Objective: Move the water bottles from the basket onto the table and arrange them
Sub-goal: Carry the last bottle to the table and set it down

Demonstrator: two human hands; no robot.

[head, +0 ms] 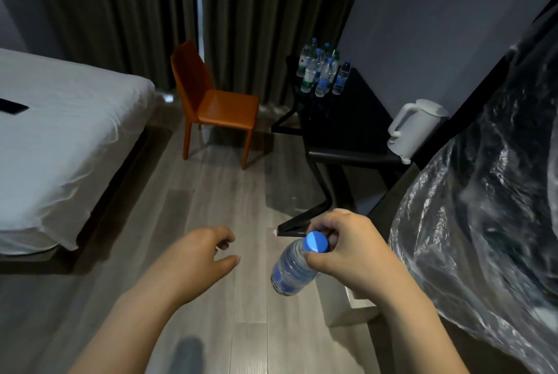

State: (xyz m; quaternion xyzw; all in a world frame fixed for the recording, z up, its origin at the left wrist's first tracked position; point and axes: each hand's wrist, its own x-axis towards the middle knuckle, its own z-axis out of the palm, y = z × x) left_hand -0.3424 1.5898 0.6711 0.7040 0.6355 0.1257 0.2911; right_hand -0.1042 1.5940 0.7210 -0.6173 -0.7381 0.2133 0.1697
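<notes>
My right hand (347, 250) grips a clear water bottle (294, 268) with a blue cap just under its neck, low in the middle of the view, above the wooden floor. My left hand (208, 253) hangs beside it, to the left, fingers loosely curled and holding nothing. Several more water bottles (321, 69), with blue and green labels, stand grouped at the far end of the black table (341, 129). A basket lined with crinkled clear plastic (483, 207) fills the right side, close to my right arm.
A white electric kettle (413, 129) stands on the table's near right corner. An orange chair (211, 99) stands left of the table, before dark curtains. A bed with white sheets (60, 138) takes up the left side. Wooden floor lies between them.
</notes>
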